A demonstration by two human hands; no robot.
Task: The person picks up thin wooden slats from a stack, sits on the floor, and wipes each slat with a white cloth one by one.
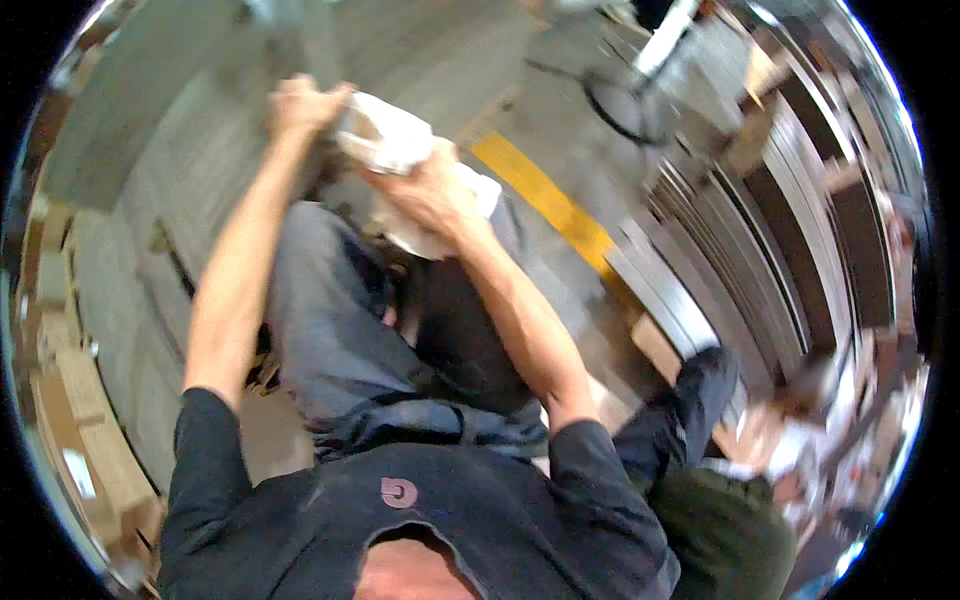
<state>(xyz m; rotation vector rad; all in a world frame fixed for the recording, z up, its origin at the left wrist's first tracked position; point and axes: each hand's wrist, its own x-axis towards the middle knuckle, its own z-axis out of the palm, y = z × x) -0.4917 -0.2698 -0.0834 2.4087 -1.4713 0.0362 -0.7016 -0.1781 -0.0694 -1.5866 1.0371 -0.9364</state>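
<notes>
Grey floor (560,290) of a cluttered workshop, with a yellow stripe (545,195) running diagonally right of the work; cardboard boxes (85,420) along the left edge, long stacked panels (735,260) at right, a dark looped cable (612,115) and a white pole (665,40) at far right. Person in a dark T-shirt (330,500) and dark trousers (340,320), knees bent, both forearms reaching far. White cloth (400,132) sits bunched in the right hand (425,195), fingers clenched around it; part of it sticks out past the fingers on the far-left side, more shows right of and below the wrist. Left hand (305,105) is just left of the cloth's far end, fingers curled; blur hides whether it grips or only touches anything. Large grey sheet (130,100) at far left, beyond that arm. Dark trouser leg (660,430) and olive fabric (725,530) at near right.
</notes>
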